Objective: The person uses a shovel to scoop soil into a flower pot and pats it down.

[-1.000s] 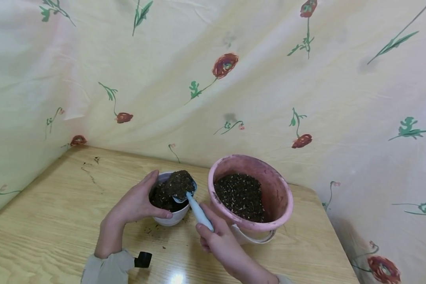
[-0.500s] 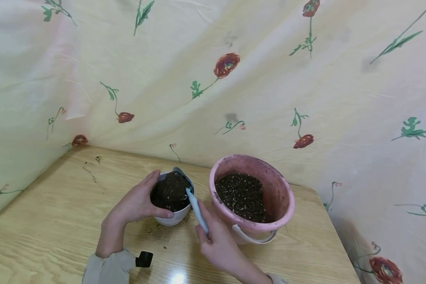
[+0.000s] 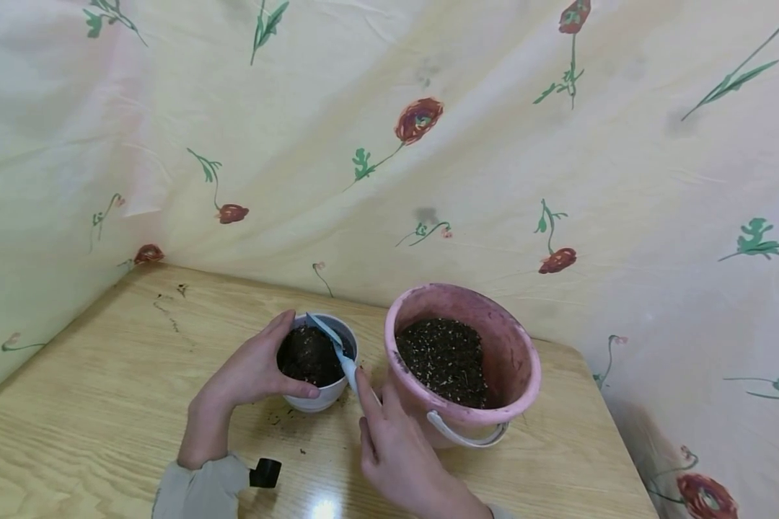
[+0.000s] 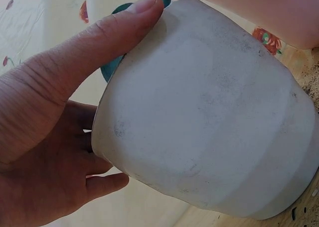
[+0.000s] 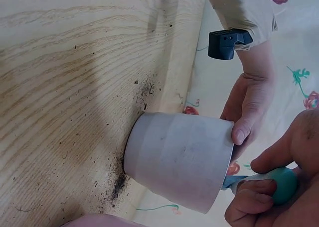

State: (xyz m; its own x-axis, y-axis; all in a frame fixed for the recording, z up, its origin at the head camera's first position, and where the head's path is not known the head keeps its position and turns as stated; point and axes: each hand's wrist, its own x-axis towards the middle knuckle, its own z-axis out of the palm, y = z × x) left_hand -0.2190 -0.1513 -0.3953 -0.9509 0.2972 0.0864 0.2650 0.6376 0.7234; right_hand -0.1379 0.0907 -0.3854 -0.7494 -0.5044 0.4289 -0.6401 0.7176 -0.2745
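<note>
A small white flowerpot (image 3: pixel 321 398) holding dark potting soil (image 3: pixel 308 358) stands upright on the table. My left hand (image 3: pixel 249 367) grips it from the left, thumb over the near rim and fingers at the far side. In the left wrist view, the thumb presses on the rim of the pot (image 4: pixel 209 107). My right hand (image 3: pixel 402 447) holds the light blue handle of a garden trowel (image 3: pixel 327 333). Its blade is turned edge-up inside the pot, by the soil. In the right wrist view, fingers curl round the trowel's handle, with its green end (image 5: pixel 285 185) showing.
Right of the pot stands a pink bucket (image 3: pixel 526 389), part full of dark soil, its white handle (image 3: pixel 461 435) hanging in front. Spilled soil crumbs (image 5: pixel 119 184) lie round the pot's base. A flowered cloth (image 3: pixel 337 94) hangs behind the wooden table (image 3: pixel 104 404).
The trowel, earlier heaped with soil over the pot, has tipped leftward and turned edge-up; its soil now lies in the pot. The left hand keeps its grip.
</note>
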